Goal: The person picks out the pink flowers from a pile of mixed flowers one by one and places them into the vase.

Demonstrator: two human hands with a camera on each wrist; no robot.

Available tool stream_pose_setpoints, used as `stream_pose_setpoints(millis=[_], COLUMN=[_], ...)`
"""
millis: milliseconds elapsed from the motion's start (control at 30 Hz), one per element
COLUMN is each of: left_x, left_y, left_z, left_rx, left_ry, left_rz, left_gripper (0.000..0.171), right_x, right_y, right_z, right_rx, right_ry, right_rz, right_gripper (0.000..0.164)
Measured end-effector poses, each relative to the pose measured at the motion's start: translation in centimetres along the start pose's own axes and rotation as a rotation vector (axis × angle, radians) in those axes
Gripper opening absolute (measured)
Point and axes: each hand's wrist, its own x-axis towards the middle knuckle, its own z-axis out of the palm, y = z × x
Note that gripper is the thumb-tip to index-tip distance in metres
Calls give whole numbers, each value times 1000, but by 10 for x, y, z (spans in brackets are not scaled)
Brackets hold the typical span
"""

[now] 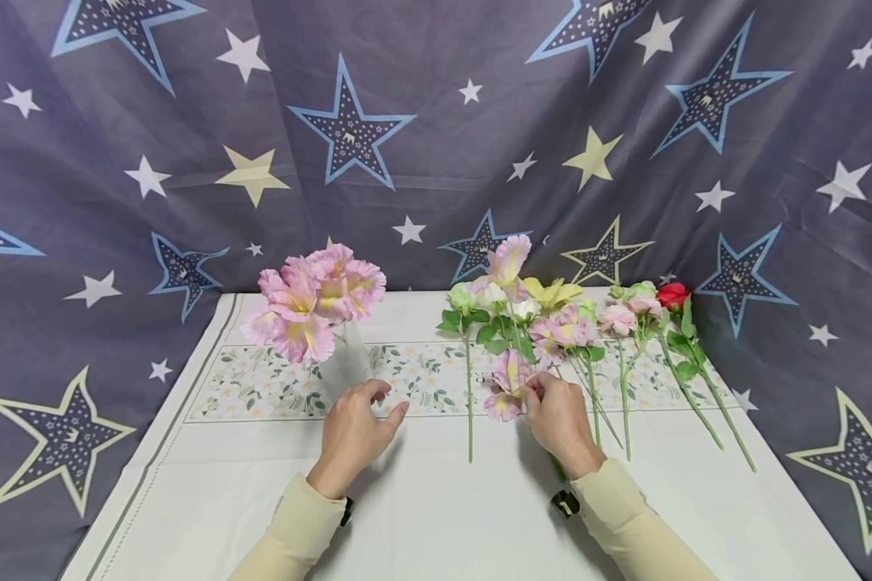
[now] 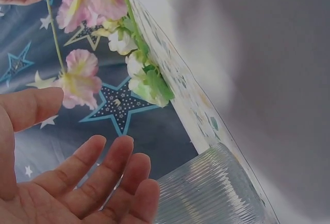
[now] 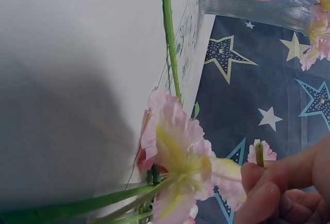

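A ribbed clear glass vase (image 1: 345, 363) stands left of centre, holding ruffled pink artificial flowers (image 1: 316, 298) with yellow centres. Just in front of it is my left hand (image 1: 352, 436), its fingers spread and loosely bent around nothing; the left wrist view shows the ribbed glass (image 2: 206, 188) beside those fingers. My right hand (image 1: 559, 415) pinches the thin stem of another pink flower between thumb and forefinger. That flower's bloom (image 1: 509, 266) points up and away from me. Near the right hand, more pink blooms (image 3: 178, 157) lie low over the table.
Along the right half of the table lie several artificial stems: a pale green rose (image 1: 462, 297), a yellow flower (image 1: 552, 294), light pink roses (image 1: 618, 319) and a red rose (image 1: 672, 295). A leaf-patterned runner (image 1: 421, 379) crosses the white cloth. A star-printed curtain (image 1: 436, 121) hangs behind.
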Motion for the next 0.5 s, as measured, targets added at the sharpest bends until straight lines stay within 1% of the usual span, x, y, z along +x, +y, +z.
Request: stream_pose_setpoints(millis=[167,500], left_x=[0,1], left_y=[1,2], left_z=[0,0], left_rx=[-2,-31], left_ry=[5,0], left_rz=[2,2], left_gripper=[31,31], right_x=[-1,-5], right_y=[-3,-7], right_z=[0,1], right_rx=[5,31], right_ry=[26,42], right_rz=[-23,-64], right_gripper=[9,10])
